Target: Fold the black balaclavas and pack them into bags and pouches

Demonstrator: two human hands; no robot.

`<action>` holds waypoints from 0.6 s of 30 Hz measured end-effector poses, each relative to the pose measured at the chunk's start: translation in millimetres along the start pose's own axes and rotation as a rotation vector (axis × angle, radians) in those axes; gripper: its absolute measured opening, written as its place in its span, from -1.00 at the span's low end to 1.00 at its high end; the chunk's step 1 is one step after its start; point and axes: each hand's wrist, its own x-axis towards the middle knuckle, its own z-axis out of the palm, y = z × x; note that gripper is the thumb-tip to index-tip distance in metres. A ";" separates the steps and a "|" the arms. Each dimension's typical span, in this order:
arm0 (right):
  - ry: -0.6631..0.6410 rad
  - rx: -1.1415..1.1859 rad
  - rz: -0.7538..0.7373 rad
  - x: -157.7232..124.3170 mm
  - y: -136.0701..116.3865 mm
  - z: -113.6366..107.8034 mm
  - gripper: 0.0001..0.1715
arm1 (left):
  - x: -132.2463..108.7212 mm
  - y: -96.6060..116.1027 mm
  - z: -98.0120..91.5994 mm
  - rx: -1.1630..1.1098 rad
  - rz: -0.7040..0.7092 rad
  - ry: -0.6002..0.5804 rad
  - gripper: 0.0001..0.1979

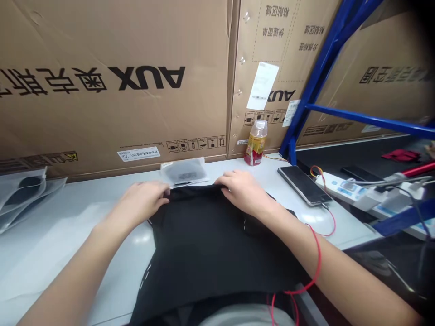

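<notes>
My left hand (142,201) is gripping the top edge of a flat black cloth garment (210,253), and my right hand (241,192) is gripping the same edge, its fingers curled over the fabric. The garment is lying spread on the glossy white table (68,244), running toward me past the table's near edge. Just beyond my hands, a clear plastic bag (185,172) is lying on the table. Off to my right, a black smartphone (302,183) is resting beside a white power strip (343,190), while large brown cardboard cartons (102,113) are standing along the table's far side.
</notes>
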 end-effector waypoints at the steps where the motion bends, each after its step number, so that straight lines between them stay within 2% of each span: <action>1: 0.005 0.006 0.001 -1.9 1.2 0.3 -0.68 | -1.4 1.3 -1.6 0.001 0.001 0.011 -0.79; 7: 0.027 0.028 -0.011 -11.7 3.4 -2.0 -0.63 | -5.8 1.3 -14.2 -0.007 0.057 0.035 -0.87; 10: 0.030 0.030 -0.044 -18.4 0.7 -3.5 -0.59 | -14.1 5.3 -21.4 0.019 0.104 0.084 -0.72; 14: -0.027 0.047 -0.152 -37.2 -1.1 -4.1 -0.58 | -41.8 22.6 -24.4 0.051 0.212 0.082 -0.51; 18: -0.153 0.149 -0.239 -61.9 2.4 -10.3 -0.71 | -74.1 28.8 -19.4 0.020 0.296 -0.004 -0.61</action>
